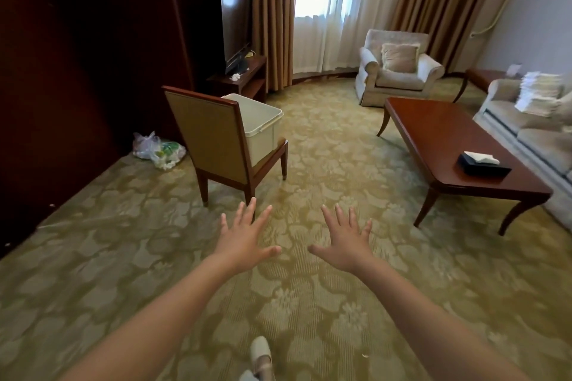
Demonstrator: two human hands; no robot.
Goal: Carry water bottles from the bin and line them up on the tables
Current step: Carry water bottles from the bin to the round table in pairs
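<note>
Progress: nothing done that shows. No water bottles in view. The low red-brown wooden surface (433, 130) carries only a black tissue box (483, 164). Judged remaining: the whole task (reach the bin, lift, carry, line up).

Hands: left hand (244, 241) and right hand (343, 244) are held out over the patterned carpet (309, 318), fingers (249, 212) straight and spread, holding nothing.

Off-white rectangular plastic bin (263, 127) sits on the seat of a wooden chair with tan padded back (204, 130), ahead-left and well apart from both hands. Its contents are hidden below the rim, so the bottles' look cannot be told.
</note>
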